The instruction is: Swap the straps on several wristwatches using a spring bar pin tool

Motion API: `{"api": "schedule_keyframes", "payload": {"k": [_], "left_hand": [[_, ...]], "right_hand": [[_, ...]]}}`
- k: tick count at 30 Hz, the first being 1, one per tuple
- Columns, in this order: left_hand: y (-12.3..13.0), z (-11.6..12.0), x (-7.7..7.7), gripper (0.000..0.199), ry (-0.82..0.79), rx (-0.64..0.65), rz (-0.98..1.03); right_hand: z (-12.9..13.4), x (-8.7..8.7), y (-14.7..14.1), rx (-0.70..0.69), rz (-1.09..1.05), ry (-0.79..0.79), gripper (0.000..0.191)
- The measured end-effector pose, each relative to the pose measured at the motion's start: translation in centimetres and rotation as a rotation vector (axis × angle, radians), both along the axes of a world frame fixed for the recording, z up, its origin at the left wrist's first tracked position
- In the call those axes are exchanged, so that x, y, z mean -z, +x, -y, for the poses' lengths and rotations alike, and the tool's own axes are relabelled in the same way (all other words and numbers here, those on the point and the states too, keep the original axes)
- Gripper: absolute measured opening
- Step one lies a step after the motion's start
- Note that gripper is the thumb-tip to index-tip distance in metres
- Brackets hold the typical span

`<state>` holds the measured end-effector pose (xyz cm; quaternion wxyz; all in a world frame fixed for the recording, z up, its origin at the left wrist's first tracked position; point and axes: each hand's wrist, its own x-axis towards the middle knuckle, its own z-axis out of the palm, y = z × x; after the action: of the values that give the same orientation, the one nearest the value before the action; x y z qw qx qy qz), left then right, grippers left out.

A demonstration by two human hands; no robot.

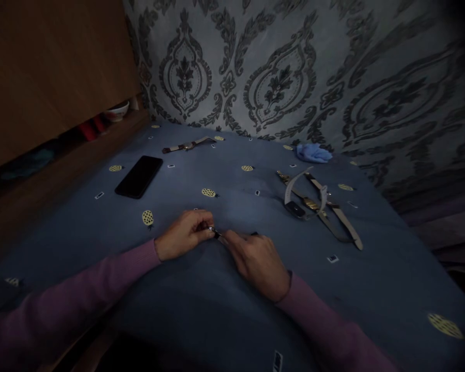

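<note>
Pinched in the fingers of my left hand is a small shiny metal piece that looks like the case of a wristwatch. A short dark strip, like its strap, runs from it toward my right hand. The right fingers are closed around the other end, and a dark tip shows just past the knuckles. Most of the watch is hidden by my fingers. Both hands rest low over the blue patterned tablecloth.
To the right lie several watches, among them a light-strapped one with a dark face and a gold-coloured one. A crumpled blue cloth is near the wall. At left are a black phone and another watch.
</note>
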<state>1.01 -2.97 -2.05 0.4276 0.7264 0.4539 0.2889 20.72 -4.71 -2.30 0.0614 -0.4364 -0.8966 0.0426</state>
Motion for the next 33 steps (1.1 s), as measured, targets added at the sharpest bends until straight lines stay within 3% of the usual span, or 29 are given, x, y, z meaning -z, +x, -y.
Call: {"api": "schedule_keyframes", "payload": {"k": [17, 33], "left_hand": [[0.3, 0.1, 0.0, 0.014, -0.23, -0.103, 0.226], [0.4, 0.0, -0.2, 0.015, -0.288, -0.146, 0.249]], "right_hand": [[-0.3, -1.5, -0.3, -0.022, 0.026, -0.022, 0.021], [-0.8, -0.2, 0.2, -0.04, -0.096, -0.032, 0.031]]}}
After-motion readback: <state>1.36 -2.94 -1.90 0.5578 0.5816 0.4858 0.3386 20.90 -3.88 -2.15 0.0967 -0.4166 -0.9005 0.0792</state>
